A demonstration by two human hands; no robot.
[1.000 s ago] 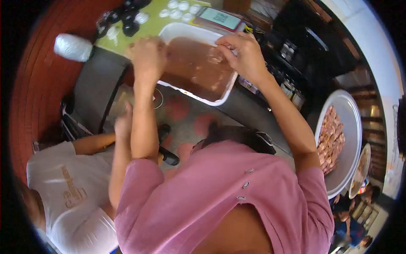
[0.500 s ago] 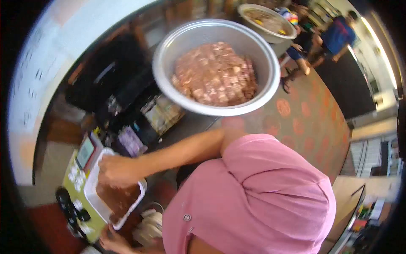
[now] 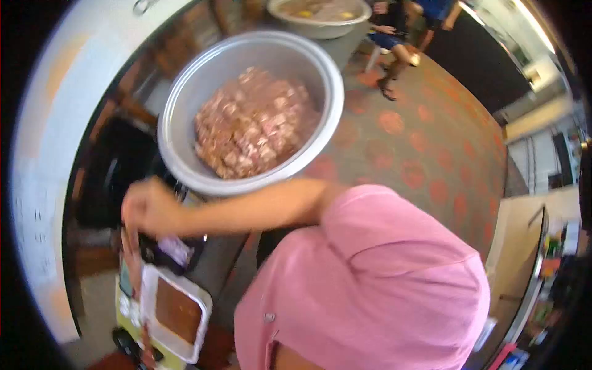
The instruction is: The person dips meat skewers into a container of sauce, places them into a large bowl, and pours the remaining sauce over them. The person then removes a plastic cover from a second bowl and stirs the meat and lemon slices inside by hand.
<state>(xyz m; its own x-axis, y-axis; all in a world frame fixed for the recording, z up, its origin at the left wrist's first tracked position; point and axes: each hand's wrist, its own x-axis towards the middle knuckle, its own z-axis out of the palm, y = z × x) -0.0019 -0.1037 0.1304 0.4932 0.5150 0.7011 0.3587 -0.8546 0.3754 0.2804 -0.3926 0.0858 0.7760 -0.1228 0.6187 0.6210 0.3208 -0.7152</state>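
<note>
My right hand (image 3: 154, 208) is raised at the left, its fingers closed on the upper end of a long, thin reddish-brown strand (image 3: 133, 266). The strand runs down along the left side of a white tray (image 3: 172, 338), which holds a flat brown mass (image 3: 177, 310). Motion blurs the hand slightly. No clear part of my left hand shows. Above my right forearm stands a large metal basin (image 3: 330, 114) with chopped pinkish meat (image 3: 259, 126) in it.
Another basin (image 3: 327, 29) stands at the top. A seated person (image 3: 394, 49) and part of another person (image 3: 436, 13) are beyond it. Small white round items (image 3: 131, 308) and black objects (image 3: 126, 339) lie left of the tray, with a purple packet (image 3: 176, 250) above it.
My right hand has risen from the tray and now has the strand in it. My left hand has left the bottom of the view. The camera has turned, shifting the basins left and the tray down.
</note>
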